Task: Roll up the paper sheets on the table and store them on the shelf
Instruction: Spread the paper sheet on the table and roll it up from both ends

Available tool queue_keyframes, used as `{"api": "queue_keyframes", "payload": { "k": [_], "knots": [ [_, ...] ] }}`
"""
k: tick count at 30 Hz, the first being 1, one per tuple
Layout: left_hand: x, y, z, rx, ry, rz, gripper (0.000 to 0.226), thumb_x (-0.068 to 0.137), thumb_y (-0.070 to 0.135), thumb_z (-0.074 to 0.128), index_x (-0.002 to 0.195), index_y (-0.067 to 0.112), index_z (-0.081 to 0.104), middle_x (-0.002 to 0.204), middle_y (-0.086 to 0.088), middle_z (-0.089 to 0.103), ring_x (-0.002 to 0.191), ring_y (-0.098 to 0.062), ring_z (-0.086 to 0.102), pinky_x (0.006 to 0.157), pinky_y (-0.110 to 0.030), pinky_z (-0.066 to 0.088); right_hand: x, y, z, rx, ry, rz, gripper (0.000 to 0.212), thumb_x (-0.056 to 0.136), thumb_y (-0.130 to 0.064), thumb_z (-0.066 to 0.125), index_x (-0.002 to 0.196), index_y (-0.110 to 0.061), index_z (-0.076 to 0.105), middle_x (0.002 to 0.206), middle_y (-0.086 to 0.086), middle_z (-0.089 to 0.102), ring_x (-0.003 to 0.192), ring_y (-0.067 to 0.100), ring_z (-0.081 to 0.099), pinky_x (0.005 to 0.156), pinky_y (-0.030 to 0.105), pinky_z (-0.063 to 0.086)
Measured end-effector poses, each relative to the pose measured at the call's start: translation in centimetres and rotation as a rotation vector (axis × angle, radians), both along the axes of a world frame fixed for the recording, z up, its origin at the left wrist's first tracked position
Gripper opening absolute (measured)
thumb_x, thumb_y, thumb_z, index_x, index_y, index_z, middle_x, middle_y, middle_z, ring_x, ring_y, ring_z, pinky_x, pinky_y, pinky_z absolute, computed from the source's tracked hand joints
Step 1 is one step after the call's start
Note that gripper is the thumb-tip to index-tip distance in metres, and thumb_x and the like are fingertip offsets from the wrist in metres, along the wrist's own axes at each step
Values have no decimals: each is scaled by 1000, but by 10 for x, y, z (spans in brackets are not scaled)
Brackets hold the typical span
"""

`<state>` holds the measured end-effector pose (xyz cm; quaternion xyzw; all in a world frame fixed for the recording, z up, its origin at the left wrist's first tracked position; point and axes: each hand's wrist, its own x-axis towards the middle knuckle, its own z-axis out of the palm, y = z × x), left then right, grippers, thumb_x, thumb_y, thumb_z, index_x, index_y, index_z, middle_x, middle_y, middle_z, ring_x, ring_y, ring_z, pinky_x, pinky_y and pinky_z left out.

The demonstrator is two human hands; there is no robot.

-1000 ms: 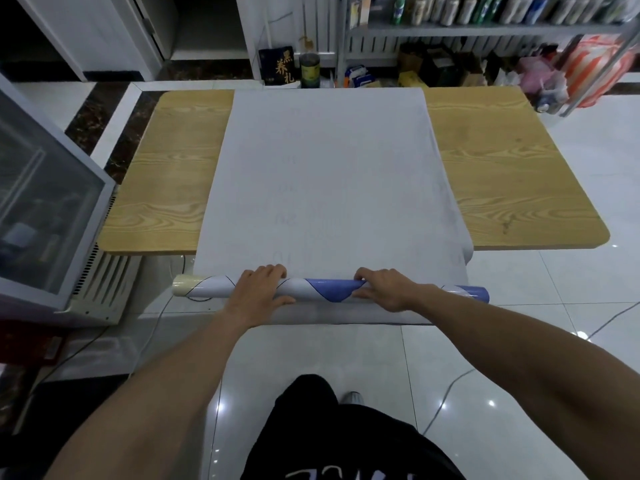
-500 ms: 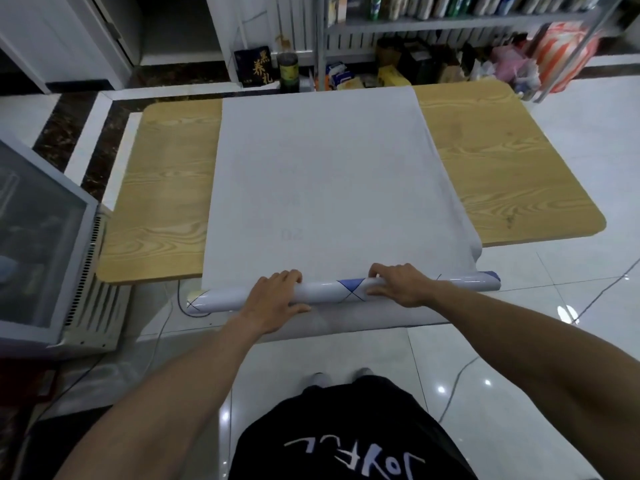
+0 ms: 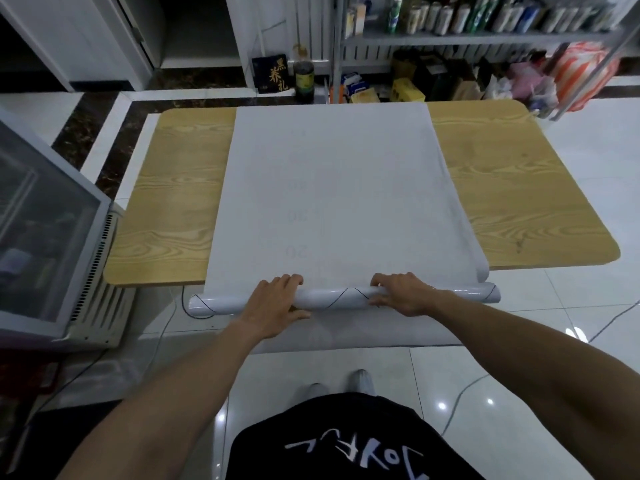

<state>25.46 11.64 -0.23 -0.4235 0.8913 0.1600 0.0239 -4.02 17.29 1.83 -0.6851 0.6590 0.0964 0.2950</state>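
Grip mid-span.
Left hand [image 3: 273, 303] and right hand [image 3: 401, 294] curl round the glossy white paper roll [image 3: 334, 297]; I judge it light, slippery, crease-prone.

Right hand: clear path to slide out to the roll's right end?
Likely yes. The right hand grips the roll just right of centre, and its right end juts free past the table edge with nothing around it.

Between your left hand [image 3: 273, 299] and right hand [image 3: 401, 294], the roll [image 3: 332, 298] is glossy white with thin black crossing lines; beyond them, paper sheet [image 3: 332, 174] pale grey-white, faint grey numerals; tabletop [image 3: 173, 202] yellow woodgrain.
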Motion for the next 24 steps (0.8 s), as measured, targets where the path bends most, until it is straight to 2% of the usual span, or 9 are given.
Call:
{"api": "queue_keyframes", "payload": {
  "k": [2,4,6,9,13,16,19,21,24],
  "knots": [
    [-2,-1,0,-2,-52,-1,39,90,52,52,107,18,46,101,1,55,93,-24,55,76,-35,37,-1,-1,-1,-17,12,34,47,90,-59,47,120,-23,53,119,3,55,114,22,48,93,38,35],
    [-3,-3,1,19,-47,34,34,94,50,45,103,17,47,98,-1,57,91,-25,54,75,-35,36,-1,-1,-3,-37,26,89,61,82,-65,54,128,-24,50,125,0,48,120,20,40,99,40,34],
    [-2,-4,-2,8,-66,49,35,96,49,41,104,16,48,99,-1,58,94,-25,53,76,-36,37,-1,-1,-7,-41,22,93,68,76,-65,62,129,-25,46,124,-2,50,118,20,43,98,38,33],
    [3,-6,-10,-43,-144,10,33,98,45,39,117,19,48,110,1,53,105,-22,48,81,-35,39,-1,-7,-9,-49,-8,17,55,83,-59,59,120,-22,43,113,4,62,103,26,56,89,36,34],
    [2,-7,-7,12,-37,67,62,85,59,55,129,18,42,117,1,53,108,-23,49,89,-38,39,-1,-12,-6,-29,37,34,46,91,-58,48,117,-20,48,106,6,65,99,28,57,87,36,34],
    [0,-11,-5,-18,-121,59,41,91,52,49,115,19,43,105,0,59,96,-22,51,80,-33,35,-3,-14,-8,-76,61,72,45,91,-58,44,118,-23,55,117,2,57,111,23,49,93,38,33],
    [-1,-15,-5,-5,-157,49,32,97,46,41,109,17,43,99,-1,60,91,-23,52,75,-34,34,-4,-14,-9,-91,41,76,63,82,-65,54,131,-26,48,125,-1,47,119,20,40,98,39,32],
    [1,-17,-9,10,-153,45,29,98,43,40,111,18,45,105,-1,57,96,-23,50,78,-34,36,-5,-14,-9,-83,6,44,72,77,-63,62,134,-25,41,126,-1,49,118,20,43,99,39,34],
    [2,-22,-16,15,-164,43,30,97,40,44,117,18,48,117,-1,50,108,-23,46,83,-35,39,-8,-16,-8,-103,-12,-36,59,82,-60,60,123,-22,43,117,3,61,106,24,55,91,36,36]
  ]
}}
